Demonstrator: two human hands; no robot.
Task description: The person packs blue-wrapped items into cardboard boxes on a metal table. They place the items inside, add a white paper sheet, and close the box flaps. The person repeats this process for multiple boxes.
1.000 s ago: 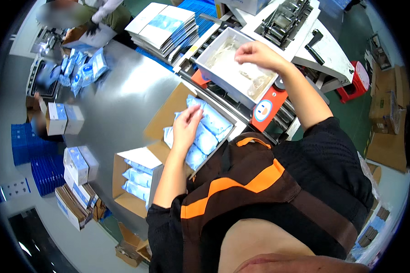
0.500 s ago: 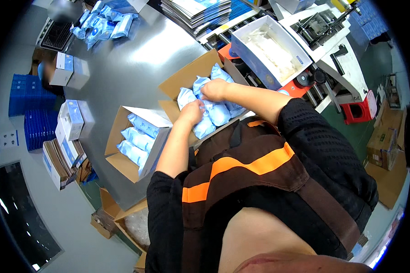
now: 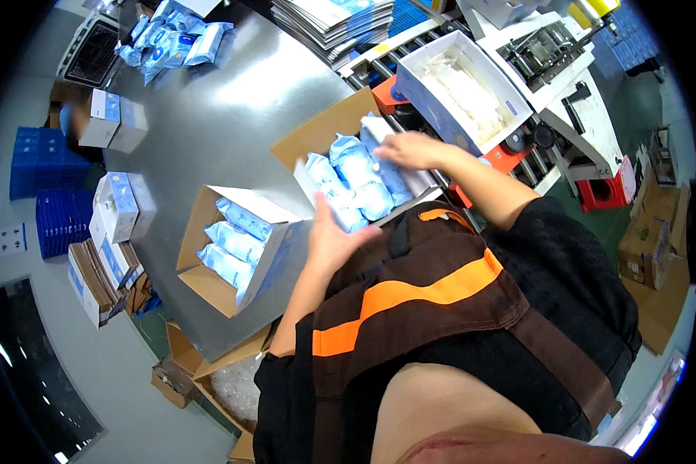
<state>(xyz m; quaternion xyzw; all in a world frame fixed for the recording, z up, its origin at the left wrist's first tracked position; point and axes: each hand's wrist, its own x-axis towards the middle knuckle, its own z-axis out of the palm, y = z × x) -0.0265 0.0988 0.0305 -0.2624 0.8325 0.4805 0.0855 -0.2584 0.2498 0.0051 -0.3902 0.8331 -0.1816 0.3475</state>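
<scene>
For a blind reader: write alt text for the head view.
Both hands reach into an open cardboard box of blue packs: the right hand rests on them, the left hand at the near edge. A second filled box sits beside it.

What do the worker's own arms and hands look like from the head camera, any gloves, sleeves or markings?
Both hands are bare: no gloves show on the left hand or the right hand. The forearms are uncovered too. The right arm comes out of a short black textured sleeve. Over the chest is a dark brown apron with an orange band. No watch, rings or markings can be made out.
</scene>
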